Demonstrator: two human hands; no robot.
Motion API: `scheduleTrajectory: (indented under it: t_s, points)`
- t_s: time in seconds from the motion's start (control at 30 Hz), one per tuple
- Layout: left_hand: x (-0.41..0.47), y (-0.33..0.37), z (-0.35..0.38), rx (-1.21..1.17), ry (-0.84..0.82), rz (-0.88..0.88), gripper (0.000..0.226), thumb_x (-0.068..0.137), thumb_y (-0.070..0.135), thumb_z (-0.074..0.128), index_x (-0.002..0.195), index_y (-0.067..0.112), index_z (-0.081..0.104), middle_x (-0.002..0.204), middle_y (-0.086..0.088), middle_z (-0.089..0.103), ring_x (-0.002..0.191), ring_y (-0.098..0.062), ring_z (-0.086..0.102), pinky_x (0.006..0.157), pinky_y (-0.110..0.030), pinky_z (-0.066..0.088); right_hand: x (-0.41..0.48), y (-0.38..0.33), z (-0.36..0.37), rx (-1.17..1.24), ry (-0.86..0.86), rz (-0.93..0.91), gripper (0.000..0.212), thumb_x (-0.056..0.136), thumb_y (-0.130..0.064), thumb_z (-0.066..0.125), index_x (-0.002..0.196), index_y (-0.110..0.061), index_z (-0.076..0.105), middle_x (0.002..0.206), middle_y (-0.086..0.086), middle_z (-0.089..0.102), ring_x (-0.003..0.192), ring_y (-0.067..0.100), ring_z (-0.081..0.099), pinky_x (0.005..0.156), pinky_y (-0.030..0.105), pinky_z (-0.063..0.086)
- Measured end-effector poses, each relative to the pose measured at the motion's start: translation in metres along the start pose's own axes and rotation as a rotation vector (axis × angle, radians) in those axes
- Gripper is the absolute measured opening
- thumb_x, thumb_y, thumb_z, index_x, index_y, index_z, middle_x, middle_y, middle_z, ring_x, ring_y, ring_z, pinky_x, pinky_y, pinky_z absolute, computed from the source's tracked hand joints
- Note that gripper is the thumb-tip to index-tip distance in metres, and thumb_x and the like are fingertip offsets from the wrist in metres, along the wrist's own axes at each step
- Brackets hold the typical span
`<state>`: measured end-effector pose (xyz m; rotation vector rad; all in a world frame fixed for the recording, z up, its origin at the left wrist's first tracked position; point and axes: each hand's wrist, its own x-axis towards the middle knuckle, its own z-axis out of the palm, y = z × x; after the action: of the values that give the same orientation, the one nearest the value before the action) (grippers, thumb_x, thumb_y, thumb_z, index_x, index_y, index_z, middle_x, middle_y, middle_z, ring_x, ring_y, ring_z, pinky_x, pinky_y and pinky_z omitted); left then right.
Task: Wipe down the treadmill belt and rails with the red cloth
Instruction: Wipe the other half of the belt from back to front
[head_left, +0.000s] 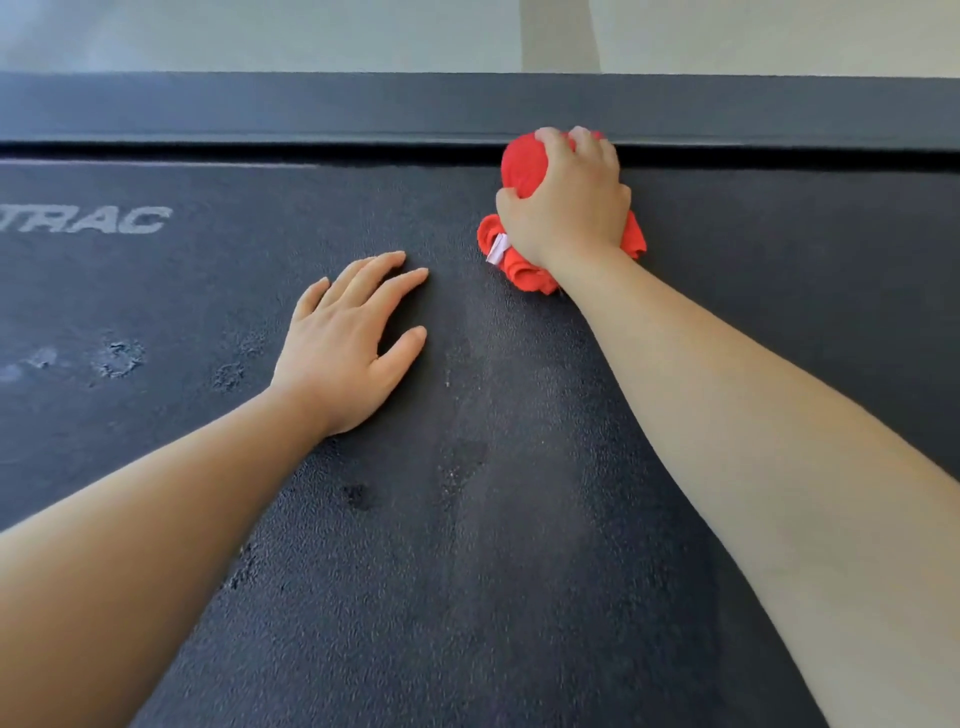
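We see the dark, textured belt (467, 519), with pale lettering (88, 221) at left and dusty smudges (119, 358) below it. On it lie our left hand (343, 348), fingers flat, and the bunched red cloth (522, 166), gripped by our right hand (566, 208) at the far edge, beside the rail (311, 109).

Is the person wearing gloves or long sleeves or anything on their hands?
No. The left hand and right hand are both bare: no gloves, rings, watches or bracelets show. Both forearms are bare too, with no sleeve anywhere in view.
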<state>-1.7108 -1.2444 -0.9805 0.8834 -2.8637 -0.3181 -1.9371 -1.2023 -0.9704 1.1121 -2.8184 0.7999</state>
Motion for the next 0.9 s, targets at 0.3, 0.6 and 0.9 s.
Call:
scheduleTrajectory:
  t_s: [0.3,0.6,0.9]
  points:
    - [0.005,-0.008,0.009,-0.014,0.072,0.032,0.051,0.092,0.045,0.038,0.141,0.032,0.034,0.151,0.007,0.029,0.140,-0.013,0.021,0.113,-0.043,0.013,-0.069,-0.003,-0.014,0.007,-0.031,-0.052,0.063,0.080,-0.042,0.055,0.138,-0.026,0.041,0.149,0.000,0.033,0.136,0.024,0.027,0.103,0.045,0.032]
    - [-0.026,-0.008,0.002,-0.067,-0.015,0.080,0.051,0.097,0.036,0.036,0.145,0.019,0.031,0.155,-0.004,0.022,0.143,-0.024,0.015,0.116,-0.045,0.010,-0.234,-0.033,-0.038,0.027,-0.014,-0.004,0.063,0.080,-0.038,0.059,0.138,-0.026,0.041,0.150,0.000,0.031,0.137,0.022,0.024,0.099,0.044,0.032]
    - [-0.097,-0.041,-0.014,-0.048,-0.043,0.151,0.052,0.096,0.039,0.036,0.146,0.024,0.029,0.156,-0.002,0.021,0.144,-0.021,0.013,0.116,-0.042,0.011,-0.279,-0.056,-0.036,0.011,0.006,-0.017,0.060,0.076,-0.038,0.060,0.132,-0.026,0.046,0.145,-0.002,0.037,0.135,0.020,0.027,0.097,0.044,0.034]
